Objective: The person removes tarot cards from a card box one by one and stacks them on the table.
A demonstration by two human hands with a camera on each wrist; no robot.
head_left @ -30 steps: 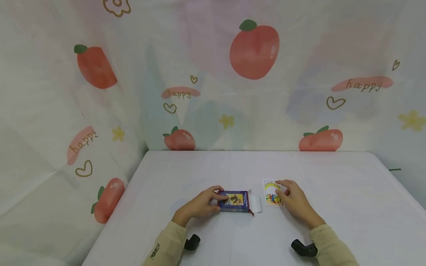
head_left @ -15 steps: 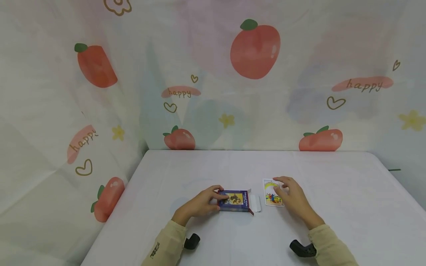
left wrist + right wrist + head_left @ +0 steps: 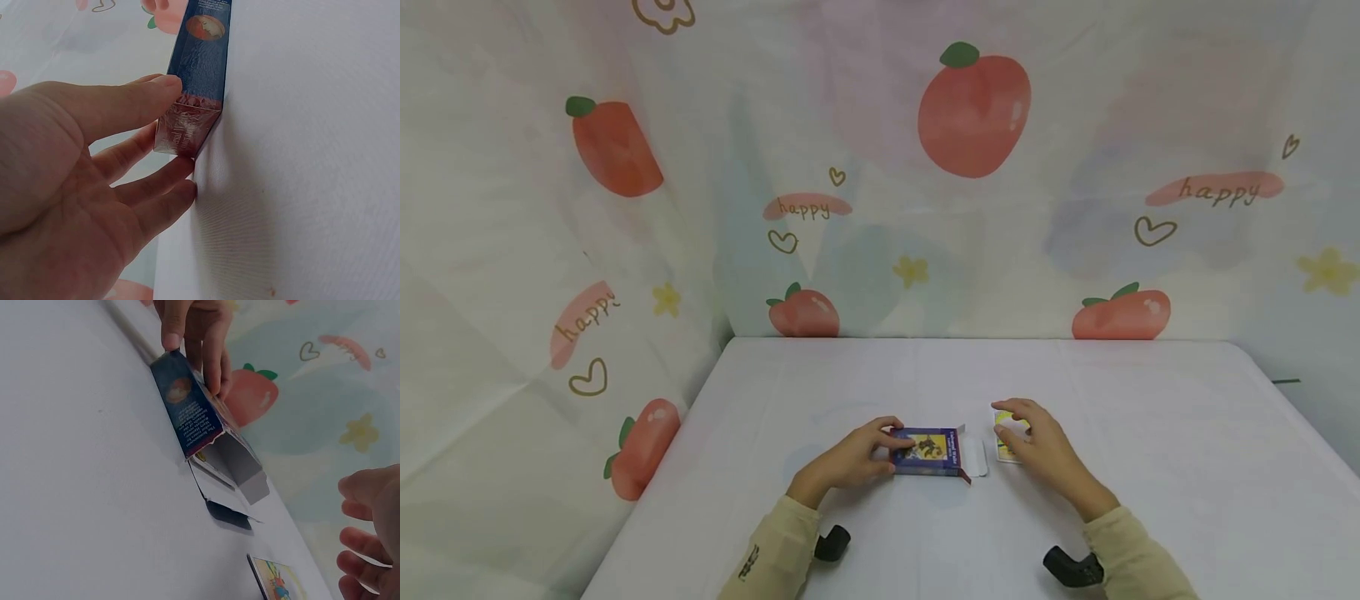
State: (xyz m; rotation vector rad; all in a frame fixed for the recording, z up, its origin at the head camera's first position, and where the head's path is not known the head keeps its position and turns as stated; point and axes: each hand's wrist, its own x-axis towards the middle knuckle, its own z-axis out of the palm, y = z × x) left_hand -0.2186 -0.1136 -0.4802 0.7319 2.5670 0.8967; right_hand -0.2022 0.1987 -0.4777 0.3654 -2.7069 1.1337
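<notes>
A blue card box (image 3: 927, 451) with a yellow picture lies flat on the white table, its open end facing right. My left hand (image 3: 853, 454) grips the closed end, thumb on one side and fingers on the other, as the left wrist view (image 3: 106, 169) shows. In the right wrist view the box's mouth (image 3: 234, 462) gapes, flaps folded out, with the edge of something thin inside. Right of the box lies a colourful picture card (image 3: 1006, 450), perhaps a stack. My right hand (image 3: 1041, 446) hovers over it with fingers loosely bent and nothing held, partly hiding it.
White flaps (image 3: 975, 458) stick out from the box towards the card. A black curved piece (image 3: 832, 543) shows by the left sleeve, and another black curved piece (image 3: 1072, 568) by the right sleeve. A fruit-printed curtain (image 3: 880, 167) hangs behind the table.
My right hand has shifted left across the card, covering more of it, and away from its right edge. My left hand and the box stay where they were.
</notes>
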